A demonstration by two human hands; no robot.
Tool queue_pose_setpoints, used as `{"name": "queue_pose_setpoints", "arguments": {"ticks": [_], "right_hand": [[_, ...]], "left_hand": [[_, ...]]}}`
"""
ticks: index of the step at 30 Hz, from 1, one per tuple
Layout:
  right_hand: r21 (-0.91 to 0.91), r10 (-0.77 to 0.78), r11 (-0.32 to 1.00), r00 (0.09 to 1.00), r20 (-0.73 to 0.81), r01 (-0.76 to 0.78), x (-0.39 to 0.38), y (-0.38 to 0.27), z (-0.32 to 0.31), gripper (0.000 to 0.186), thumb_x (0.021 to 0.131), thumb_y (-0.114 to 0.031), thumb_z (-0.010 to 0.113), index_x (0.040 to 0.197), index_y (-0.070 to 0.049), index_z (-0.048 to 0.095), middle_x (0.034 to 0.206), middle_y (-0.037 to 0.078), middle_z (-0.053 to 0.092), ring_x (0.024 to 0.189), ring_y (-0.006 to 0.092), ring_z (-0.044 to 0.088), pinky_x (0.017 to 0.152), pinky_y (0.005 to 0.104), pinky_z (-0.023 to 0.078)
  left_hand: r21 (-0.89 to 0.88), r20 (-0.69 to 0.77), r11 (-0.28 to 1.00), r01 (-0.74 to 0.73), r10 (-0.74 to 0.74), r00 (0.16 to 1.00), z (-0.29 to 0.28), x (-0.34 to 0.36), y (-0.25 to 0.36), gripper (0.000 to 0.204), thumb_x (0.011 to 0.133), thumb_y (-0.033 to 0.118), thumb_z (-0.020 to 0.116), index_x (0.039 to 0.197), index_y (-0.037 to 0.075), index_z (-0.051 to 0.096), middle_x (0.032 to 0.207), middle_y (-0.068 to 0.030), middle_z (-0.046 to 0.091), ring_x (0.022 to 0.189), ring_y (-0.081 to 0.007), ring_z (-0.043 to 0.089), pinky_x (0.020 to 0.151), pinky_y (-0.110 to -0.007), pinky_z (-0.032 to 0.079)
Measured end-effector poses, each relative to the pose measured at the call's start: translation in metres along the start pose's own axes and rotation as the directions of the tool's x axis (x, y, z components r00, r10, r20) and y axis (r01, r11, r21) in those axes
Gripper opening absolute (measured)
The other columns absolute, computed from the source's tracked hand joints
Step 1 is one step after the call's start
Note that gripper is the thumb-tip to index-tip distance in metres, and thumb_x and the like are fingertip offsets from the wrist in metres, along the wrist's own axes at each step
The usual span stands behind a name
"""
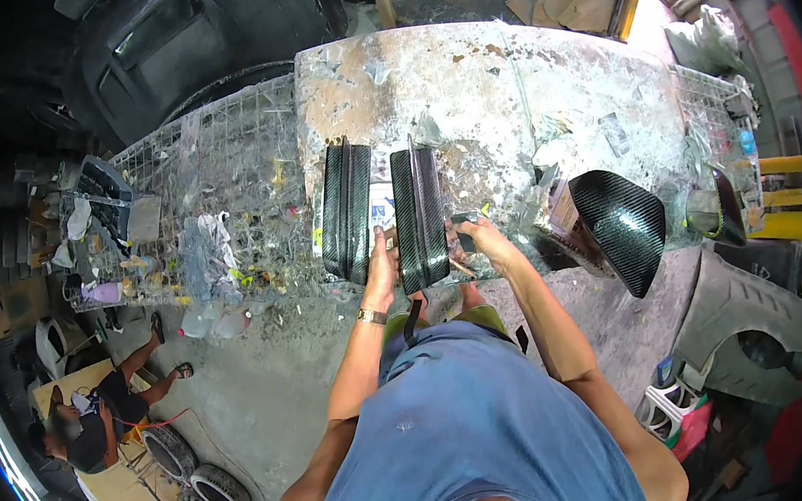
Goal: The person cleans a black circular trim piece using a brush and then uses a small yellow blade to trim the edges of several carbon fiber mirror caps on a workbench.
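Note:
Two long ribbed carbon-weave parts stand side by side at the bench's front: one on the left [346, 212], one on the right [420, 220]. My left hand [381, 267] is between them, fingers curled at the right part's left edge, apparently gripping it. My right hand [485, 239] holds a small dark flat block [462, 230] just right of that part. A printed paper [381, 190] shows between the two parts. A curved glossy carbon shell [617, 220] rests farther right at the front edge.
The paint-stained worktop [462, 80] has mesh extensions [246, 140] with scraps. Dark molded panels [197, 38] lie behind. A seated person [98, 415] is at lower left near tyres [221, 490]. A grey fender [736, 324] stands at right beside a yellow rack [792, 198].

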State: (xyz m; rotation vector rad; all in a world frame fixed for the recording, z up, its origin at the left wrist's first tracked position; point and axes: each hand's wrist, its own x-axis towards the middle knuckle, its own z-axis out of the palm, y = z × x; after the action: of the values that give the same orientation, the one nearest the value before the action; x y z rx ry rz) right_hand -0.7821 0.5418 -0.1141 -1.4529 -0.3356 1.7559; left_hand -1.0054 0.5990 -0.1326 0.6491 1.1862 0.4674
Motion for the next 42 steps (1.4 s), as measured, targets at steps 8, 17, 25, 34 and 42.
{"name": "queue_pose_setpoints", "arguments": {"ticks": [8,17,25,34,42], "right_hand": [[-0.158,0.012,0.987,1.000,-0.028,-0.016,0.004,0.008,0.003,0.032,0.085,-0.018,0.055,0.107,0.003,0.065,0.086,0.007,0.067,0.064,0.0129,0.059,0.060,0.0271,0.048],[-0.002,-0.050,0.999,0.998,0.034,0.050,-0.037,0.010,0.010,0.025,0.091,-0.017,0.052,0.102,0.002,0.064,0.083,0.007,0.064,0.065,0.0125,0.056,0.061,0.0245,0.045],[-0.148,-0.112,0.984,0.992,-0.065,0.101,-0.054,0.011,-0.005,0.029,0.087,-0.029,0.056,0.085,-0.002,0.066,0.074,0.004,0.064,0.063,0.0126,0.057,0.051,0.0260,0.044],[-0.211,-0.186,0.962,0.981,-0.048,0.172,-0.108,-0.014,0.031,0.022,0.092,-0.021,0.057,0.101,-0.002,0.061,0.090,0.005,0.066,0.077,0.0101,0.058,0.067,0.0252,0.045],[-0.116,-0.305,0.951,0.922,-0.237,0.285,-0.150,0.030,0.042,0.028,0.085,-0.008,0.053,0.111,-0.005,0.043,0.097,0.009,0.063,0.080,0.0155,0.062,0.070,0.0290,0.051]], "left_hand": [[-0.160,-0.064,0.986,-0.048,0.038,0.997,0.023,0.002,0.012,0.061,0.101,0.052,0.026,0.122,0.000,0.052,0.117,-0.0167,0.062,0.105,-0.0209,0.060,0.095,-0.034,0.044],[-0.228,0.087,0.955,-0.192,0.216,0.972,0.030,-0.015,-0.004,0.070,0.100,0.055,0.024,0.138,-0.001,0.039,0.133,-0.0143,0.050,0.119,-0.0217,0.052,0.102,-0.034,0.041],[-0.235,0.426,0.972,-0.026,0.127,0.896,0.057,-0.025,0.020,0.073,0.098,0.060,0.019,0.125,-0.002,0.050,0.108,-0.0132,0.064,0.093,-0.0198,0.066,0.080,-0.032,0.057],[-0.264,0.583,0.961,0.086,0.087,0.808,0.044,-0.065,0.044,0.083,0.094,0.068,0.020,0.127,-0.002,0.050,0.110,-0.0145,0.064,0.092,-0.0228,0.066,0.084,-0.035,0.055],[-0.264,0.492,0.962,0.067,0.074,0.867,0.023,-0.089,0.022,0.066,0.102,0.048,0.029,0.138,-0.006,0.037,0.134,-0.0168,0.050,0.120,-0.0226,0.052,0.103,-0.033,0.042]]}}
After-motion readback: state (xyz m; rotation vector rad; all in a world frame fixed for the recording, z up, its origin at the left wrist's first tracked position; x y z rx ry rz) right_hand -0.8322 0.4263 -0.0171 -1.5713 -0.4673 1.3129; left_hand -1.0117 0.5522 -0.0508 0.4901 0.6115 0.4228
